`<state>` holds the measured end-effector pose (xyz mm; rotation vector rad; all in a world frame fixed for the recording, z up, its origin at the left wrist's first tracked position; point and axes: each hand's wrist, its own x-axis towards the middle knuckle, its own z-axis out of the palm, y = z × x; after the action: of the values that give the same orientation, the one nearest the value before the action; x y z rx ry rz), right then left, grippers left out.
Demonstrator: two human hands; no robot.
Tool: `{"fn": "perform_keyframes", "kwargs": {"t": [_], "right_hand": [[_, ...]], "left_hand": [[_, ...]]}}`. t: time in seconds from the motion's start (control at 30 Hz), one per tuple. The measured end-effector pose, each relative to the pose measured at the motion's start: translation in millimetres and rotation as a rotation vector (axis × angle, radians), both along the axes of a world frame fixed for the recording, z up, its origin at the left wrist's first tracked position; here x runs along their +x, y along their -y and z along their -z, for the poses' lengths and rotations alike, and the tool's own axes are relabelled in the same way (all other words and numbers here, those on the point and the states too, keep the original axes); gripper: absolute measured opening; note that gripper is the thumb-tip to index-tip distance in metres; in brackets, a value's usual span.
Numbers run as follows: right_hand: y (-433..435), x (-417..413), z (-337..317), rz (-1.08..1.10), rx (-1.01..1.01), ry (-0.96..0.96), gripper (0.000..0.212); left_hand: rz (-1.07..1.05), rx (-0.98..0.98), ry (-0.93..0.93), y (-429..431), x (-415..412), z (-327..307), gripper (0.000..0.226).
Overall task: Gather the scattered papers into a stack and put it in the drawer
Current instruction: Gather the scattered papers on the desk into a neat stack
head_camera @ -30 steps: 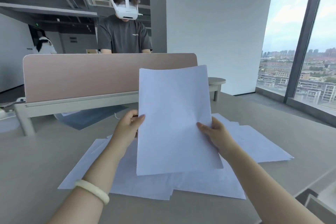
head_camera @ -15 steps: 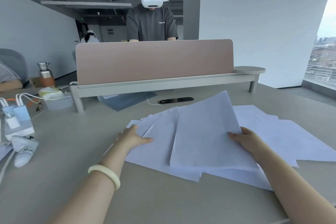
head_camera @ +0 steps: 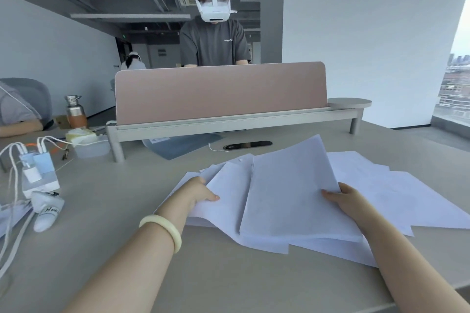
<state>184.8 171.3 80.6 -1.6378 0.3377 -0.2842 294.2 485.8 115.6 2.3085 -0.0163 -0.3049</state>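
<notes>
On the tabletop (head_camera: pixel 106 223), near its front edge, the papers (head_camera: pixel 386 190) lay fanned out and overlapping, not yet squared; a partly gathered stack (head_camera: pixel 292 193) rested slanted on top of them, its far edge lifted; no drawer was in view. The right hand (head_camera: pixel 342 198) gripped the stack at its right edge, thumb on top, the fingers hidden beneath; the left hand (head_camera: pixel 199 192) pinched the leftmost sheets of the papers, thumb over them, its other fingers out of sight under the sheets. Gathering looked roughly half done; several sheets to the right lay well outside either grip. The likeliest trouble was slippage; smooth sheets held at one edge only could fan apart or slide away as the two lots were drawn together. A hard pull by the left hand might crease a corner; sheets near the front edge could be swept off the tabletop; a ragged stack would likely snag going into the drawer. The chargers and cables (head_camera: pixel 38 173) at the far left stood well apart and seemed no hazard.
</notes>
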Motion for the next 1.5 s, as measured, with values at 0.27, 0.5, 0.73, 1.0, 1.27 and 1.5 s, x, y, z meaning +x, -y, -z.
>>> {"fn": "perform_keyframes", "kwargs": {"t": [0.27,0.5,0.73,1.0,1.27,1.5], "right_hand": [[7.7,3.7,5.6,-0.004,0.003,-0.025,0.021],[7.5,4.8,5.0,-0.011,0.025,-0.038,0.028],[8.8,-0.5,3.9,-0.007,0.100,-0.005,0.024],[6.1,-5.2,-1.1,-0.021,0.227,0.053,0.023],[-11.3,-5.5,-9.7,-0.095,0.200,0.144,0.037],[-43.0,11.0,-51.1,-0.211,-0.035,0.245,0.033]], "left_hand": [[-0.140,-0.165,0.430,-38.3,17.9,-64.8,0.019],[-0.192,-0.501,0.441,-41.4,7.8,-95.6,0.019],[-0.105,-0.467,0.221,41.5,-3.3,0.6,0.012],[0.037,-0.450,0.088,65.0,-8.7,23.9,0.029],[0.252,-0.842,-0.142,50.8,-23.9,7.8,0.038],[0.091,-0.889,0.329,36.0,-28.7,-20.3,0.033]]}}
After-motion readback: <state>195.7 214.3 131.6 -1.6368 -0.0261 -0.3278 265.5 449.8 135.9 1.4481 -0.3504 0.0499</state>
